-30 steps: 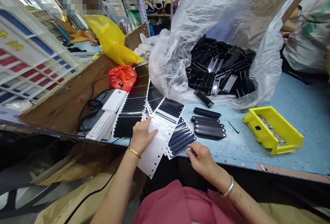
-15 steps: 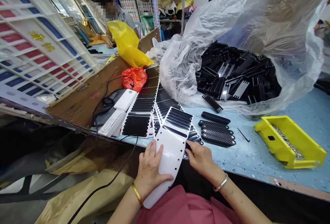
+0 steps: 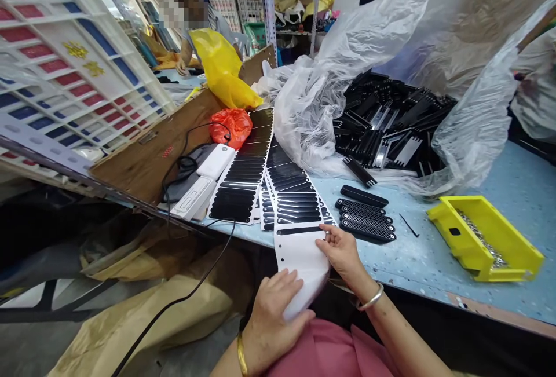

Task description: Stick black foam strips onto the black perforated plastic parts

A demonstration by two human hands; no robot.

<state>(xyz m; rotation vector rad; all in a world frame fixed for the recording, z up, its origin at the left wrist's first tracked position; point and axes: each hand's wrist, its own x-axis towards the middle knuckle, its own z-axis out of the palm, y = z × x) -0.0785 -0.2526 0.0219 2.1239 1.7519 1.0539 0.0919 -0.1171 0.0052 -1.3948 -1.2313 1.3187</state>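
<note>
A white backing sheet (image 3: 299,244) with rows of black adhesive strips (image 3: 297,206) hangs over the table's front edge, its lower part bent toward my lap. My left hand (image 3: 280,316) holds that bent lower part, fingers on top and thumb apart below. At the sheet's right edge, my right hand (image 3: 343,249) has thumb and index finger closed on the end of the lowest black strip (image 3: 299,230). Right of the sheet lie several black handle-shaped pieces (image 3: 367,219), some with a crosshatched face and one plain piece (image 3: 364,196) behind them.
A yellow bin (image 3: 471,249) of small metal parts stands right, near a thin black rod (image 3: 409,225). Behind, a clear plastic bag (image 3: 304,116) holds many black pieces (image 3: 391,116). More strip sheets (image 3: 247,168), a red bag (image 3: 230,128) and a white box (image 3: 193,197) lie left. Another person sits beyond.
The sheet has shifted right and down, and its lower part now bends more. My left hand has moved lower and right. My right hand has come up to the lowest strip's end.
</note>
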